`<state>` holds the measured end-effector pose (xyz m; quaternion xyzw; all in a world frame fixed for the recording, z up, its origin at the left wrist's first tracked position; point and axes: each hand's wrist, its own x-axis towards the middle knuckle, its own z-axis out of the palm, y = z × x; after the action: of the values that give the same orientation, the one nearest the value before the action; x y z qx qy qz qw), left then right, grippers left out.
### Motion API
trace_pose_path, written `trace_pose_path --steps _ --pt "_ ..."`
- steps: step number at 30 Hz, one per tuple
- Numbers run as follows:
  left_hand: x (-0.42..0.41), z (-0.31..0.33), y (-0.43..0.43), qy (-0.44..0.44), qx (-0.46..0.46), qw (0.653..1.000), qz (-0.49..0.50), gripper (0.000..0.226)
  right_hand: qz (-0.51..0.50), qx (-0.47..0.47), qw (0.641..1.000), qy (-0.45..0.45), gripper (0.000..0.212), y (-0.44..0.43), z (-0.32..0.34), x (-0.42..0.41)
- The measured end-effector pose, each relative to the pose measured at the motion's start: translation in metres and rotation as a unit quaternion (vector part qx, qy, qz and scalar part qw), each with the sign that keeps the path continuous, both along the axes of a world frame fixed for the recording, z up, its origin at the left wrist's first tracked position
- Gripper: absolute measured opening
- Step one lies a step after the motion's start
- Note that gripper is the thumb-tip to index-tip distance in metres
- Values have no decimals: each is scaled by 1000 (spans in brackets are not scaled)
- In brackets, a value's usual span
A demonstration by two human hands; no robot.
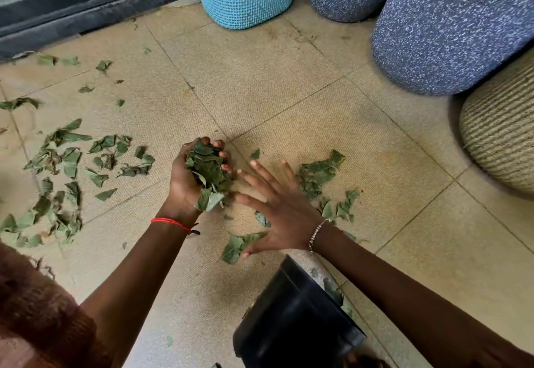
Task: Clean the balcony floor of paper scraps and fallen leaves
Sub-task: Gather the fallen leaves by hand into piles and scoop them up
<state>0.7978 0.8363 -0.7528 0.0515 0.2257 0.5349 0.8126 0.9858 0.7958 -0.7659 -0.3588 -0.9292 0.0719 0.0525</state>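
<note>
Head view, my left hand [193,178] cupping a leaf bunch [208,175], my right hand [277,214] spread wide over floor [289,102] leaves [319,175], black bin [291,321] near.

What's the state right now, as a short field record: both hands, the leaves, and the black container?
left hand: grips a handful of leaves
right hand: fingers spread, low over the tiles, holds nothing
left scatter: many leaves on the floor
right cluster: smaller patch beside the right hand
black container: bottom of view, by the right forearm
paper scraps: none discernible
</note>
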Motion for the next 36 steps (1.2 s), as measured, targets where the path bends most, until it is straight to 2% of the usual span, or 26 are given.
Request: trace_pose_path --steps 3,9,13,15,17,19,21,24,26,28,30,33,36 --pt "-10 -3 0 14 -1 1000 15 6 13 24 999 -23 99 0 -6 -12" --pt "-21 -3 -4 23 -22 998 57 2 -115 36 992 32 78 8 -4 -11" --pt "-35 -5 -6 -12 -14 998 55 10 -68 22 997 32 91 1 -6 -26" --pt "-43 -7 -6 -43 -10 998 44 4 -62 23 998 16 94 -3 -11 -39" --pt "-50 -8 -7 -70 -8 997 41 9 -91 39 995 14 87 1 -14 -49" --pt "-59 -7 -10 -65 -12 997 44 22 -140 44 988 44 73 9 -16 -56" --pt "-66 -8 -12 -61 -12 997 49 24 -174 50 980 82 57 18 -15 -59" --pt "-74 -14 -14 -58 -41 995 63 29 -128 55 984 109 48 26 -15 -64" --pt "-78 -13 -14 -45 -51 995 69 40 -54 49 994 78 49 27 -17 -68" --pt "-76 -12 -14 -43 -50 996 61 45 -32 53 998 31 49 26 -19 -68" --pt "-70 -15 -15 -56 -36 996 56 39 -58 86 995 9 48 26 -18 -64" --pt "-72 -13 -15 -75 -30 994 68 31 -123 155 980 24 40 27 -11 -55" --pt "-69 -9 -14 -42 -52 992 104 19 -181 179 966 54 35 28 -3 -51"
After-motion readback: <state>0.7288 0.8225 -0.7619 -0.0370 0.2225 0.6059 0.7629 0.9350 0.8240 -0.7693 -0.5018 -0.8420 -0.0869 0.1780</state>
